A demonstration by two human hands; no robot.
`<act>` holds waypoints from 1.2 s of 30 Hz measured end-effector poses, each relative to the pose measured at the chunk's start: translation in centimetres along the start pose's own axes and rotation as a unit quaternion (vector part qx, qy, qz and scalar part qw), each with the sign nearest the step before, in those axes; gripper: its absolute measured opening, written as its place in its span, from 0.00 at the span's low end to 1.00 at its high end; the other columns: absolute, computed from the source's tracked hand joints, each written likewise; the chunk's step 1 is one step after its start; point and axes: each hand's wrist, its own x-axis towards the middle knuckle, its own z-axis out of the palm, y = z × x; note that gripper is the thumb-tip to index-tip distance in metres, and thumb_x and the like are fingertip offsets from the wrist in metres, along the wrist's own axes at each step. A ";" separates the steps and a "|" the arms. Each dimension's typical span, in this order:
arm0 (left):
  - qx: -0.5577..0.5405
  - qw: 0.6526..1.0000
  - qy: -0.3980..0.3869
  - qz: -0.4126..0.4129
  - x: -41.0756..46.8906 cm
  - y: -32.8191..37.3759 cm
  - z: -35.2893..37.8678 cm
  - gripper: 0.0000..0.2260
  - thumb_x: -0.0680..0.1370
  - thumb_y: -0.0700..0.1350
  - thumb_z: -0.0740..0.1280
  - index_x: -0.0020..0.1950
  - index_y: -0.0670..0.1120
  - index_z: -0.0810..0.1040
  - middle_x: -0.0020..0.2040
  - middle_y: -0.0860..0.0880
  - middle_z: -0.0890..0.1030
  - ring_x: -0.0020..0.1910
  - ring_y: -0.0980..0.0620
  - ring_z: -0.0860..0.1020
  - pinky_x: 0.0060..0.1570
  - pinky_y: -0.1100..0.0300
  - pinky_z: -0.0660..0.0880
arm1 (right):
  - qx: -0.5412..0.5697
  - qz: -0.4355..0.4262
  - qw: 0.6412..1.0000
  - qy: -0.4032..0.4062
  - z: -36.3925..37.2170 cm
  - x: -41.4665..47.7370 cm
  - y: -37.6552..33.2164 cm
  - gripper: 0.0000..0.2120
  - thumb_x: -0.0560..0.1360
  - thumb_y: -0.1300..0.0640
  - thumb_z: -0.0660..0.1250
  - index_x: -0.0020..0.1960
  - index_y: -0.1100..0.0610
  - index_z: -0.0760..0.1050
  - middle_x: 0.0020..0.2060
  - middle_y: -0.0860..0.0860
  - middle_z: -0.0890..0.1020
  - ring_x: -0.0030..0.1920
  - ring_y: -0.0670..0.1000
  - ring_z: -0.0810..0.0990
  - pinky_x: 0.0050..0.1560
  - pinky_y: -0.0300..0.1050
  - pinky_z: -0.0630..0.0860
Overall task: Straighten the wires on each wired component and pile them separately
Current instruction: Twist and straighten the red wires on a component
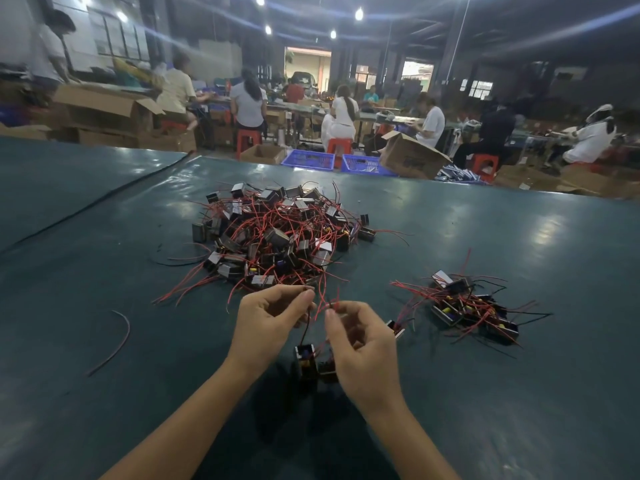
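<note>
Fingers (304,296) on wires (306,325), component (306,364) below

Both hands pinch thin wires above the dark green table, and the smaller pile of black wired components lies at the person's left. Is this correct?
No. In the head view the smaller pile of black box-shaped components with red wires lies at the person's right, not left. The left hand and right hand do pinch thin wires above the dark green table.

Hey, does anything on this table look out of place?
Yes: a loose curved wire lies alone on the green table, left of the left hand, apart from the big tangled pile and the small pile. No component is attached to it.
</note>
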 end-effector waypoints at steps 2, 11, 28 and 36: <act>-0.009 0.999 -0.032 -0.005 -0.2 0.1 0.2 0.04 0.70 0.47 0.72 0.43 0.49 0.85 0.36 0.47 0.85 0.32 0.54 0.81 0.35 0.66 0.78 | -0.006 0.003 1.000 -0.017 0.2 -0.4 0.0 0.03 0.77 0.57 0.68 0.46 0.49 0.78 0.31 0.47 0.80 0.27 0.44 0.76 0.28 0.37 0.73; -0.019 0.995 -0.092 -0.039 -0.6 -0.1 0.5 0.06 0.69 0.47 0.72 0.44 0.55 0.86 0.42 0.48 0.86 0.41 0.54 0.84 0.40 0.67 0.78 | -0.007 0.038 0.999 -0.006 -0.3 -0.7 0.6 0.04 0.76 0.58 0.70 0.47 0.49 0.80 0.37 0.45 0.84 0.35 0.46 0.83 0.37 0.39 0.79; 0.039 0.994 -0.094 -0.048 -0.5 0.3 0.5 0.05 0.75 0.41 0.70 0.42 0.49 0.83 0.39 0.49 0.85 0.39 0.57 0.82 0.42 0.67 0.77 | -0.130 0.032 0.986 0.103 -1.4 -0.2 0.9 0.17 0.73 0.61 0.72 0.61 0.51 0.75 0.51 0.45 0.79 0.43 0.49 0.80 0.45 0.52 0.80; 0.165 0.968 -0.186 0.037 -1.2 1.6 1.0 0.06 0.77 0.40 0.69 0.44 0.51 0.81 0.35 0.57 0.82 0.35 0.60 0.78 0.38 0.61 0.76 | -0.205 -0.227 0.952 0.018 -2.5 0.2 1.1 0.11 0.75 0.59 0.65 0.56 0.57 0.82 0.48 0.47 0.81 0.49 0.47 0.76 0.43 0.52 0.77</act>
